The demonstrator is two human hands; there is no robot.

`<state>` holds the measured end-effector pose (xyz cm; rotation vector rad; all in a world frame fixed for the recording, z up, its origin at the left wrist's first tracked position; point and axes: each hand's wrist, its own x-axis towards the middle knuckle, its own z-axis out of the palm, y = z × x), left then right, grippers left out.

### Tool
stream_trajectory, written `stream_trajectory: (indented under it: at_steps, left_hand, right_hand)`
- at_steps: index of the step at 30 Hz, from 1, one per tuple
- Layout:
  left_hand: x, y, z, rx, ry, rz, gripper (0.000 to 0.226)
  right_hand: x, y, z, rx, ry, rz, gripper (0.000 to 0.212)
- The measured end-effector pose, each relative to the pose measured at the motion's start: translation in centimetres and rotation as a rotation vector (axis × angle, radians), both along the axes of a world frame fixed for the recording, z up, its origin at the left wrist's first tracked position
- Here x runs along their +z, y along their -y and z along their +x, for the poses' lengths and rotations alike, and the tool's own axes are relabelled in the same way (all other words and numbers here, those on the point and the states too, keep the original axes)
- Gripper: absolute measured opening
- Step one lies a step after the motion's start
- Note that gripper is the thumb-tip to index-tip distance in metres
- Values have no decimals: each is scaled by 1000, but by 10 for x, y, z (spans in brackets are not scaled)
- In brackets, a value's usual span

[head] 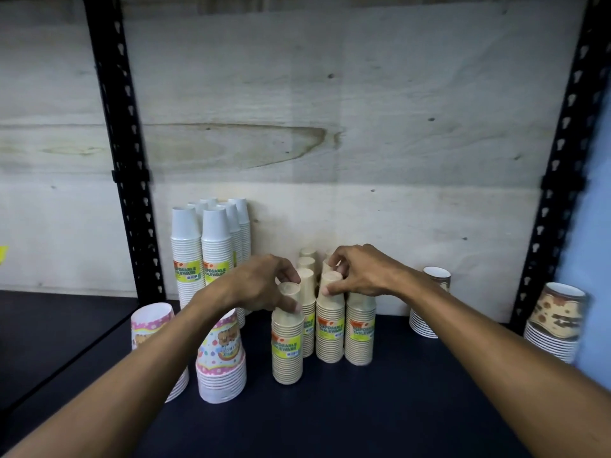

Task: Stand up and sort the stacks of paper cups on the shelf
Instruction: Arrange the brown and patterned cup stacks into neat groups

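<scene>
both forearms reach over the dark shelf [380,408], elbows cut off.
left hand [264,285] pinches the front tan stack [287,345]; right hand [360,276] grips the next tan stack [330,328], hiding cups behind.

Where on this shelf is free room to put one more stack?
Free: the dark shelf in front of the kraft stacks, and the gap between them and the brown-patterned stack. Crowded: the left, white stacks and pink party stacks.
</scene>
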<state>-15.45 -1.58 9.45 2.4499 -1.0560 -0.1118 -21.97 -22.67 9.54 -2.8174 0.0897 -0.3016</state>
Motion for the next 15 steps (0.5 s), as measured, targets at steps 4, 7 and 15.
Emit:
stream_trajectory:
  at_steps: [4, 7, 15]
  left_hand:
    - [2, 8, -6, -19, 14, -28, 53]
    - [0, 18, -11, -36, 27, -53, 55]
    - [-12, 44, -16, -50, 37, -147, 49]
  right_hand:
    - [4, 10, -13, -12, -9, 26, 64]
    - [3, 17, -22, -16, -11, -21, 56]
    - [-12, 33, -31, -45, -19, -17, 63]
